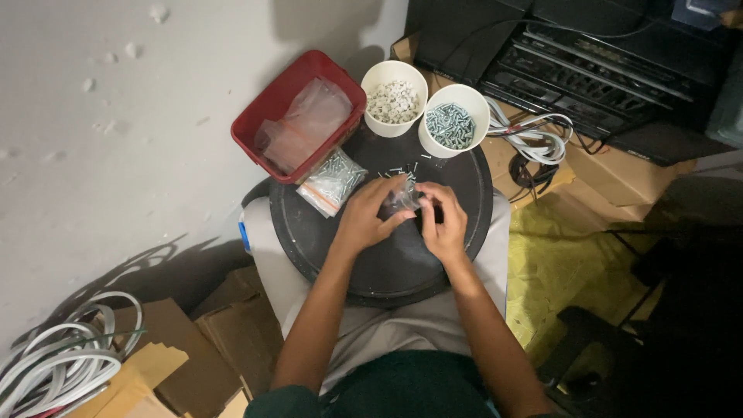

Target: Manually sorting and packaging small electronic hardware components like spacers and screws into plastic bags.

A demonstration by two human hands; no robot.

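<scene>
Over a round black tray (317, 232) on my lap, my left hand (368, 217) and my right hand (443, 223) both pinch a small clear plastic bag (401, 197) between them. A few loose screws (402, 169) lie on the tray just beyond the bag. A filled clear bag of screws (333, 182) rests at the tray's far left edge. Behind stand two white cups: one with white plastic plugs (394, 99), one with metal screws (453, 122).
A red bin (255, 120) holding empty clear bags sits at the far left. White cables (534, 135) and black audio equipment (588, 70) lie to the right. Cardboard boxes (201, 340) and coiled white cable (54, 356) are on the floor at the left.
</scene>
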